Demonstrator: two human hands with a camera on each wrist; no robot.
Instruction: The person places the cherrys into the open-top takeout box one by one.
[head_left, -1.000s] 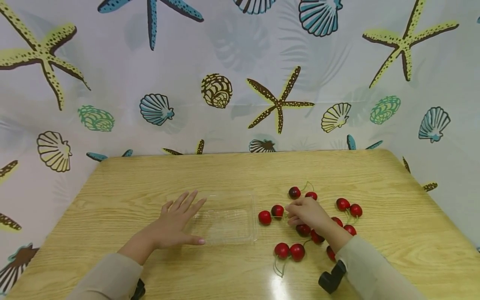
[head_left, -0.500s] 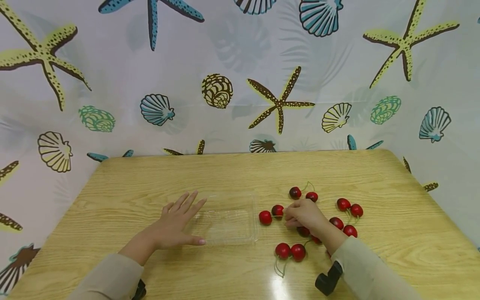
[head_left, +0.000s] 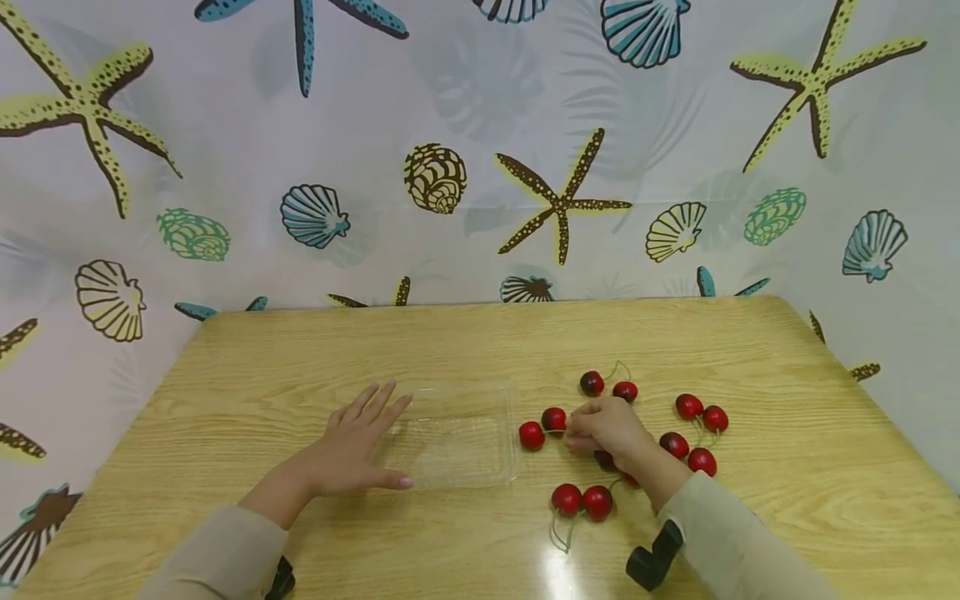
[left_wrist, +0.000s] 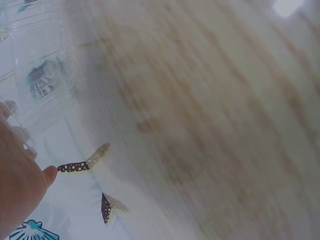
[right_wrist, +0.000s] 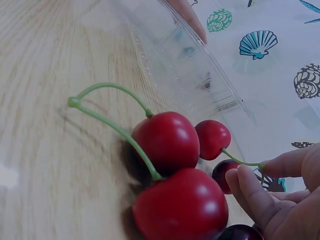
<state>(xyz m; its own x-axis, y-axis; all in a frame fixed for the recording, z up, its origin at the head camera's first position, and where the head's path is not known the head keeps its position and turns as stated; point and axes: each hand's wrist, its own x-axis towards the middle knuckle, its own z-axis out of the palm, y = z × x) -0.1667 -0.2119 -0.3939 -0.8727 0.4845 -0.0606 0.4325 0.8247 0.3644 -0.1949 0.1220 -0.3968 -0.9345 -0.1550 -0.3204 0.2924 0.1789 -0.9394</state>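
My left hand (head_left: 352, 454) lies spread with straight fingers at the left side of a clear plastic box (head_left: 461, 479), touching or nearly touching its rim. In the left wrist view the same hand (left_wrist: 20, 185) is partly cut off, with the box (left_wrist: 42, 60) above it. Right of the box, my right hand (head_left: 611, 429) pinches the green stem (right_wrist: 245, 162) of a cherry pair with thumb and fingertips. That pair's two cherries (head_left: 532, 436) sit on the table between box and hand. Another pair of red cherries (head_left: 582, 502) lies nearer me, large in the right wrist view.
Several more cherries (head_left: 688, 407) lie to the right of and behind my right hand, some partly hidden by it. Two joined cherries (head_left: 592, 383) lie at the back. The wooden table (head_left: 300, 350) ends at a shell-patterned cloth (head_left: 480, 242).
My right hand has shifted slightly left and its fingers have closed in on the cherry pair's stem. The left hand and the box have stayed put.
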